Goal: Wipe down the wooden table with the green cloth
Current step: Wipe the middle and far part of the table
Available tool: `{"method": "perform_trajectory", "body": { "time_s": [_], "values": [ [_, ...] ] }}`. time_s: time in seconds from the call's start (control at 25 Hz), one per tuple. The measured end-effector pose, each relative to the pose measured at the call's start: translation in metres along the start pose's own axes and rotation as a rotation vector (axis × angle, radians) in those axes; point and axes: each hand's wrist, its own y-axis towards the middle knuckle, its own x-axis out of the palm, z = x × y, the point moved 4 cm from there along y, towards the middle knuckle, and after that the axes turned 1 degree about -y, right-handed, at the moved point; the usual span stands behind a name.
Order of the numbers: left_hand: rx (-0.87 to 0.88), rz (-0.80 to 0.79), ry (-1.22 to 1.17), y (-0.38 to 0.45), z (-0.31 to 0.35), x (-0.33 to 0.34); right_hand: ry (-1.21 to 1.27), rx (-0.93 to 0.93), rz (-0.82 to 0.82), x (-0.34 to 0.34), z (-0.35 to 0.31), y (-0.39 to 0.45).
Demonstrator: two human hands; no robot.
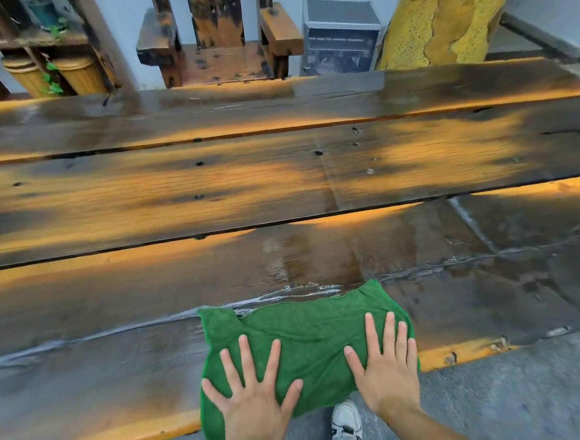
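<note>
Dark plank desk (279,186) glistens wet beyond the green cloth (307,339), which looks soft and limp. Left hand (256,394) and right hand (384,367) press it flat, fingers straight, no grip closed; flat palms should slide it.

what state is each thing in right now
cloth: spread flat at the table's near edge, hanging slightly over it
left hand: flat on the cloth, fingers spread
right hand: flat on the cloth
table: wet streaks near the cloth
chair: unoccupied

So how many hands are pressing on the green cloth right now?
2. The left hand lies flat on the green cloth's near-left part; the right hand lies flat on its right side, both at the table's near edge.
</note>
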Motion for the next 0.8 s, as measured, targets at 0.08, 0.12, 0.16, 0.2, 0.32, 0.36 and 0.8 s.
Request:
{"method": "perform_trajectory", "body": {
  "time_s": [0.08, 0.12, 0.16, 0.2, 0.32, 0.36, 0.8],
  "values": [
    [0.006, -0.004, 0.010, 0.018, 0.009, -0.006, 0.001, 0.006, 0.022, -0.001, 0.003, 0.017],
    [0.010, -0.004, 0.007, 0.030, 0.013, -0.010, -0.005, 0.009, 0.031, -0.002, 0.005, 0.027],
    [0.010, 0.009, 0.005, 0.043, 0.019, -0.014, -0.008, 0.013, 0.042, -0.004, 0.007, 0.039],
    [0.017, 0.026, 0.005, 0.056, 0.024, -0.017, -0.011, 0.014, 0.055, -0.007, 0.008, 0.051],
    [0.059, 0.036, 0.024, 0.094, 0.040, -0.029, -0.017, 0.024, 0.094, -0.019, 0.008, 0.089],
    [0.064, 0.044, 0.040, 0.110, 0.046, -0.034, -0.015, 0.028, 0.098, -0.023, 0.008, 0.106],
    [-0.041, 0.102, 0.115, 0.321, 0.117, -0.094, -0.030, -0.061, 0.090, -0.109, -0.010, 0.348]
  ]
}}
